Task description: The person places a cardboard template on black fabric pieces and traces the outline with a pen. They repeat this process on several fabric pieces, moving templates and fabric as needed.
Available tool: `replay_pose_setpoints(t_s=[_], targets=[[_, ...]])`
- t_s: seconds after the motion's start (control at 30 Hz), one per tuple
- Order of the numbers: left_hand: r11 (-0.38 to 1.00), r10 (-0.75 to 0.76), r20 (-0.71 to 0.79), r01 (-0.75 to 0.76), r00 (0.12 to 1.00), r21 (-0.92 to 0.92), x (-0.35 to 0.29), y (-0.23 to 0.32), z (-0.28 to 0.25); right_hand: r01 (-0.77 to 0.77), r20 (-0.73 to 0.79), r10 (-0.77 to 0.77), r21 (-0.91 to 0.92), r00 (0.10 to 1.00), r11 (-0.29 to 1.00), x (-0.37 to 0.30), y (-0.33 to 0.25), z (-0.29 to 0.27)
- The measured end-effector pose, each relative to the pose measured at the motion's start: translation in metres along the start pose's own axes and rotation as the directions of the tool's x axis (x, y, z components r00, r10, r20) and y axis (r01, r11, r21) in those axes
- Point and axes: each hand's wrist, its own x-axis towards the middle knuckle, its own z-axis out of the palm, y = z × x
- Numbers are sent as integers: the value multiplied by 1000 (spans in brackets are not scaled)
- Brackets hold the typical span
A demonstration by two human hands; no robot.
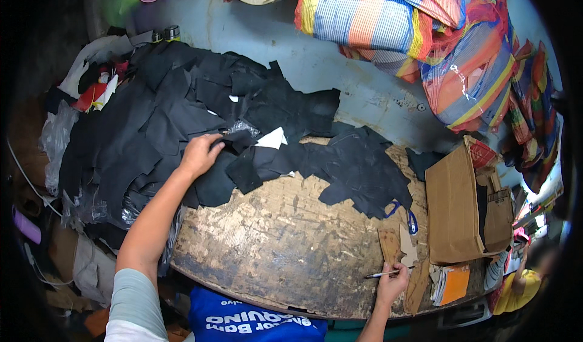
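My left hand (203, 155) reaches over the left part of the worktable and pinches the edge of a dark piece of sheet material (238, 138), leather or cloth, I cannot tell which. Around it spreads a big heap of black cut pieces (173, 105), with a white scrap (272, 138) close by. Low on the right, my right hand (393, 280) is closed around a slim pen (378, 275). Just beyond its fingers lie a pale cut-out template (407, 248) and a brown strip (388, 245). Blue-handled scissors (413, 223) rest partly beside the black pieces.
An upright cardboard box (456, 205) borders the worn wooden tabletop (261, 245) on the right, with an orange notebook (454, 284) before it. Striped woven sacks (370, 14) lean along the blue wall. Clear plastic (57, 132) hangs at the left. Another person in yellow (516, 290) is at far right.
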Motion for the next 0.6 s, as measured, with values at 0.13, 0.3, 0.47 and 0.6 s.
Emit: replay_pose_setpoints(t_s=[0.13,0.3,0.47,0.6], targets=[[760,-305,175,350,936,-548,24,-9,-33,19,2,-19,-49,1000,999,2,2,4],[401,-329,156,287,931,-870,39,4,-61,-67,15,67,-3,998,998,0,7,8],[-117,-171,244,226,955,-967,43,39,-80,30,-18,-30,40,999,999,0,12,9],[-343,76,276,285,958,-895,49,70,-96,0,8,0,38,1000,999,-1,11,7]])
